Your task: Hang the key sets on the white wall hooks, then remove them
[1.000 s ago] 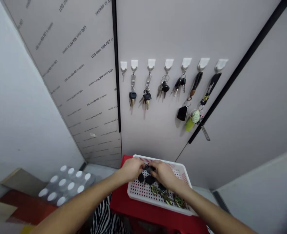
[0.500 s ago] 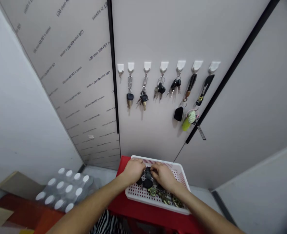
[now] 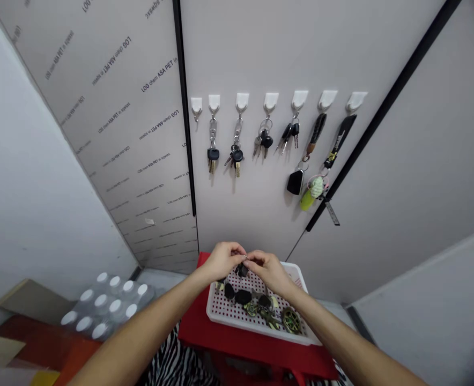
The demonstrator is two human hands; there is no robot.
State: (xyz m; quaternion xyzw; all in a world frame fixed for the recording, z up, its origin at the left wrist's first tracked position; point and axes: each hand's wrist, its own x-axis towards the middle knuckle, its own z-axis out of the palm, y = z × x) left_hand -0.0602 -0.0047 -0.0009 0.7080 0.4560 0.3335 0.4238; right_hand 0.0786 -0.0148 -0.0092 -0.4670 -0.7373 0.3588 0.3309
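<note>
A bunch of dark keys (image 3: 242, 270) hangs from a thin ring pinched between both hands. My left hand (image 3: 226, 260) grips the ring from the left, its fingers closed. From the right, my right hand (image 3: 267, 271) pinches the same ring with thumb and fingertips. Below them a white perforated basket (image 3: 231, 317) rests on a red stool (image 3: 257, 343). Inside it lie several black key heads (image 3: 243, 297), brass-coloured trinkets (image 3: 251, 309) and a round bronze wheel-shaped charm (image 3: 290, 320).
A row of white hooks (image 3: 271, 100) is fixed on the grey panel ahead, most with key bunches (image 3: 213, 155) or straps (image 3: 339, 142) hanging. The left-end hook (image 3: 197, 105) bears no keys. White-capped bottles (image 3: 101, 300) stand at lower left, near a board (image 3: 31, 308).
Both hands have risen from inside the basket, lifting the dark keys by their ring. More of the basket's contents now shows. The view has shifted slightly.
</note>
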